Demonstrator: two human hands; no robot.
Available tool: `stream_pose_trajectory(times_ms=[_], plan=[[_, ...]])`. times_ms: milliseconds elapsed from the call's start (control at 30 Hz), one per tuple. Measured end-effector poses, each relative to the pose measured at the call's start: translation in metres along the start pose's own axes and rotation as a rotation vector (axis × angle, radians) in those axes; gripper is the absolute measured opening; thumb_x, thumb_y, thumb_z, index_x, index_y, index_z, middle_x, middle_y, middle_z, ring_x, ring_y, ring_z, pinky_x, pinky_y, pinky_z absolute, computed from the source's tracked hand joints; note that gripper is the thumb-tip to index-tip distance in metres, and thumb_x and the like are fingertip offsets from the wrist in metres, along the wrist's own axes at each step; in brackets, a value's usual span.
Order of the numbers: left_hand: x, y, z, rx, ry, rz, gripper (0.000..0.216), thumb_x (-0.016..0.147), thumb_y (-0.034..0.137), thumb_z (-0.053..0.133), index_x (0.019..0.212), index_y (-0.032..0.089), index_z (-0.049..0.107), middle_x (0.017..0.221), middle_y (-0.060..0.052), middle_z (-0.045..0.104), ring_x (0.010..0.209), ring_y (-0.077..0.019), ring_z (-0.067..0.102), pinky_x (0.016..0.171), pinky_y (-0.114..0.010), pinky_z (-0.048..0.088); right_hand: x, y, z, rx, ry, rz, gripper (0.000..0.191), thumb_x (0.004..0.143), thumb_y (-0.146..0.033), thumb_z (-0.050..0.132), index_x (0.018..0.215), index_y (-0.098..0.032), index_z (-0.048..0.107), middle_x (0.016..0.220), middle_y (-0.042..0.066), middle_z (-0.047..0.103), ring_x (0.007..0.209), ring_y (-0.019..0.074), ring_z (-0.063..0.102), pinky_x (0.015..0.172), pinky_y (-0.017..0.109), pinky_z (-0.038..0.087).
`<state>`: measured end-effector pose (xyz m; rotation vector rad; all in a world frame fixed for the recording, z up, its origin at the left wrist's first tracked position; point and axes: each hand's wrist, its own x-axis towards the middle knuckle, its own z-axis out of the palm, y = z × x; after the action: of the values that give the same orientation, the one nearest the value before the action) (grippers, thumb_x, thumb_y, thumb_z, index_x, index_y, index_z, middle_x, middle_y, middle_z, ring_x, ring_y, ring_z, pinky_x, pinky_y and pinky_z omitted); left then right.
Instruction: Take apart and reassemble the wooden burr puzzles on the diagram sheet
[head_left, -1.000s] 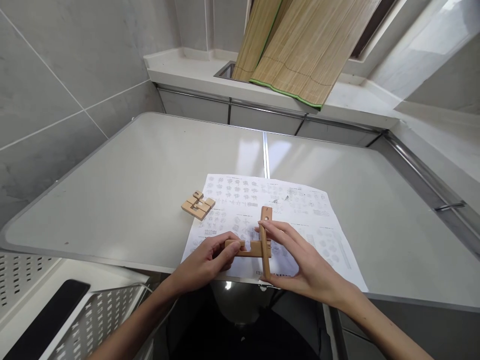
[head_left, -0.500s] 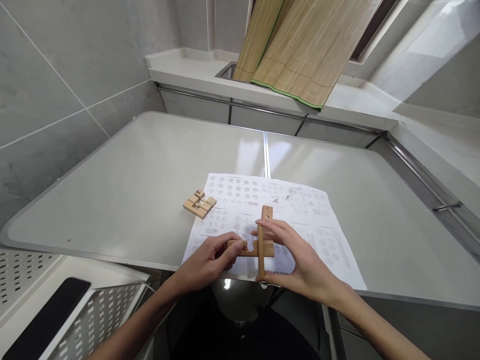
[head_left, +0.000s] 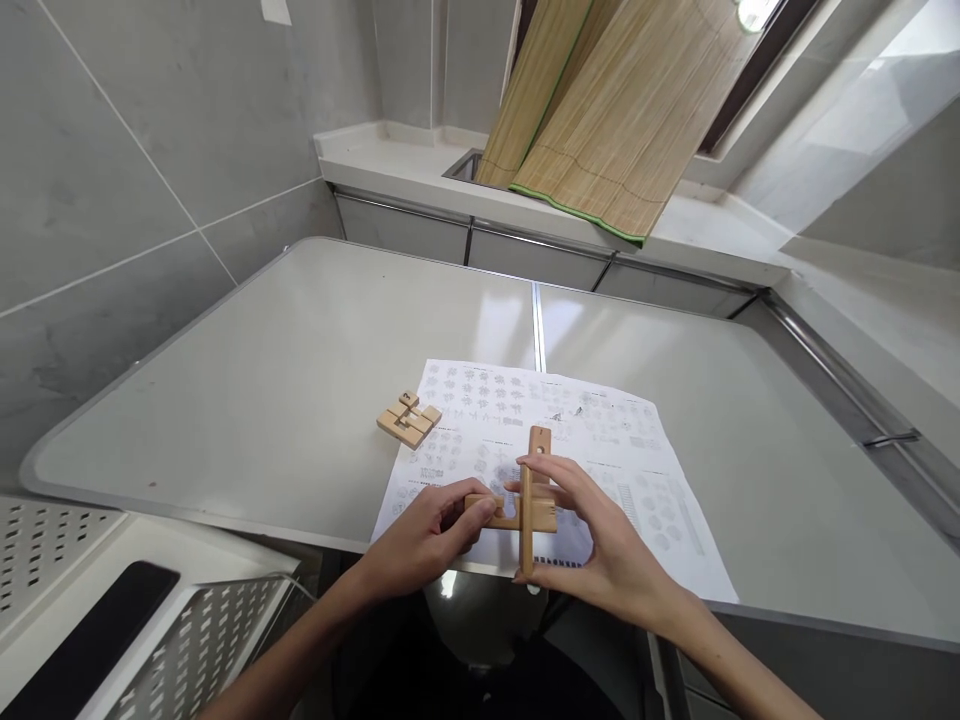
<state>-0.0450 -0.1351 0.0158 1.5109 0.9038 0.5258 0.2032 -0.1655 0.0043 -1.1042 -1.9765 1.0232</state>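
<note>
Over the front edge of the paper, my left hand [head_left: 431, 530] pinches the left end of a notched wooden puzzle piece [head_left: 508, 518] lying crosswise. My right hand [head_left: 592, 530] grips a second, upright wooden puzzle piece [head_left: 526, 530] between thumb below and fingertips above. The two pieces cross each other; whether they are locked together I cannot tell. Behind them a third wooden piece [head_left: 540, 438] with a small mark and a hole points away from me, partly hidden by my right fingers. A group of notched wooden pieces [head_left: 409, 420], one marked 3, sits at the paper's left edge.
A large sheet of printed diagrams [head_left: 480, 395] lies on the pale folding table [head_left: 300, 380], which has a metal seam [head_left: 538, 325]. At lower left a dark phone [head_left: 97, 640] rests on a white perforated stand [head_left: 225, 630]. A bamboo mat [head_left: 607, 120] hangs over the back counter.
The view has tilted slightly, so everything sits a little lower and to the right. Both hands keep their hold on the wooden pieces, with hardly any movement between them.
</note>
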Motion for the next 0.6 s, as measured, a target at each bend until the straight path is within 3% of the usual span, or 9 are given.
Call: stream_pose_trajectory(times_ms=[167, 333, 600], plan=[[-0.0011, -0.0003, 0.0021, 0.008, 0.035, 0.009, 0.046, 0.104, 0.056, 0.047, 0.085, 0.017, 0.061, 0.069, 0.003, 0.052, 0.061, -0.0119, 0.043, 0.058, -0.026, 0.036, -0.0015, -0.0003, -0.0008, -0.037, 0.005, -0.001, 0.092, 0.082, -0.030, 0.087, 0.158, -0.040, 0.036, 0.157, 0.008, 0.048, 0.142, 0.0346, 0.054, 0.116, 0.056, 0.051], [-0.0033, -0.0030, 0.0019, 0.014, -0.007, 0.009, 0.045, 0.105, 0.055, 0.046, 0.089, 0.016, 0.063, 0.067, 0.004, 0.048, 0.061, -0.0116, 0.040, 0.057, -0.026, 0.033, -0.0038, -0.0045, 0.0010, -0.034, -0.033, 0.008, 0.090, 0.085, -0.029, 0.083, 0.160, -0.040, 0.034, 0.160, 0.008, 0.045, 0.141, 0.0346, 0.055, 0.116, 0.055, 0.051], [-0.0047, -0.0048, 0.0030, -0.038, 0.017, 0.018, 0.043, 0.103, 0.055, 0.048, 0.089, 0.016, 0.061, 0.066, 0.004, 0.046, 0.060, -0.0115, 0.039, 0.056, -0.025, 0.033, -0.0022, -0.0064, 0.0066, -0.033, 0.038, -0.007, 0.087, 0.084, -0.028, 0.084, 0.157, -0.038, 0.039, 0.156, 0.010, 0.048, 0.136, 0.0342, 0.059, 0.111, 0.053, 0.056]])
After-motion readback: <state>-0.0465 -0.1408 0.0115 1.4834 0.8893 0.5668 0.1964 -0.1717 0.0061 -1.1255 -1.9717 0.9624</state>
